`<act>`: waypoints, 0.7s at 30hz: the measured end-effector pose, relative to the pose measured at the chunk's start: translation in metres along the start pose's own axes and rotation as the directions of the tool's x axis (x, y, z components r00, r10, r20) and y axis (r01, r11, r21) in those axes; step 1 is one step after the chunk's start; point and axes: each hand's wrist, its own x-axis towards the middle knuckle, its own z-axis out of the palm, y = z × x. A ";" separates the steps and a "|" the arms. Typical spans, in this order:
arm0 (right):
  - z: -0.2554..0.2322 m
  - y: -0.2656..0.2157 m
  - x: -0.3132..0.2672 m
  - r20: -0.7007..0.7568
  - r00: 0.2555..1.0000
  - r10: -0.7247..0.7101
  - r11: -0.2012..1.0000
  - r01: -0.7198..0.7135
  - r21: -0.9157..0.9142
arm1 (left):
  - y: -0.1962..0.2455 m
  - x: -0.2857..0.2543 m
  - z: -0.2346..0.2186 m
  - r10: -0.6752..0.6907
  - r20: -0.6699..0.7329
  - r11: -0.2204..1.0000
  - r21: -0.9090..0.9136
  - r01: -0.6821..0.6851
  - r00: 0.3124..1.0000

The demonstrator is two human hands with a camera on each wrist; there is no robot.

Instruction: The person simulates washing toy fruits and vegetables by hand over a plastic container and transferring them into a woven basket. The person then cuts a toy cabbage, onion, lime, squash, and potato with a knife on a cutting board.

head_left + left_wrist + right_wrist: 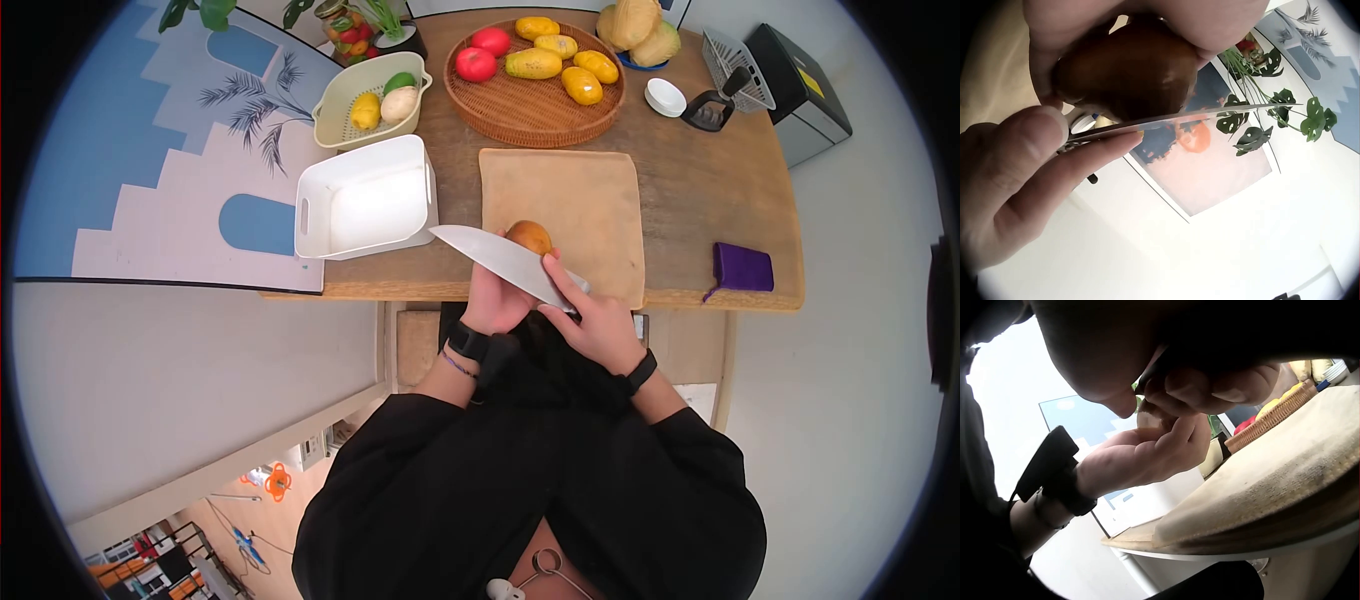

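Observation:
My left hand (497, 303) holds a smooth, round brown fruit (530, 236) above the near part of the tan mat (590, 190). With my right hand (600, 328) I grip a large kitchen knife (497, 260), a finger lying along the broad blade. The blade slants across in front of the fruit, its tip toward the left. In the left wrist view the knife's edge (1172, 117) runs right along the underside of the fruit (1129, 69). The right wrist view shows my left hand's fingers (1160, 447) curled around the fruit, which is mostly hidden there.
Left of the mat is a white bin (370, 205), with a colander (345, 105) of produce behind it. A wicker tray (530, 115) carries yellow and red produce at the back. To the right are a white bowl (664, 97), a black-handled tool (712, 108) and a purple pouch (743, 268).

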 end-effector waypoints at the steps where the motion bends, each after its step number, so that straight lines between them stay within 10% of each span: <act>1: -0.001 -0.002 0.001 0.013 1.000 0.024 1.000 -0.024 -0.008 | -0.001 0.000 -0.001 -0.001 -0.002 1.000 0.001 0.001 1.000; 10: 0.002 0.002 0.004 -0.016 1.000 -0.002 0.997 0.003 0.081 | 0.002 -0.006 0.002 0.037 0.068 0.999 -0.037 -0.035 0.997; 19: -0.008 0.005 0.007 -0.023 0.999 -0.029 0.997 0.031 0.077 | 0.010 0.005 -0.031 0.080 -0.103 0.912 0.409 -0.031 0.991; 21: -0.009 0.006 0.005 -0.018 0.998 -0.059 0.994 0.060 0.092 | 0.022 0.008 -0.046 -0.172 0.233 0.926 0.369 0.077 0.957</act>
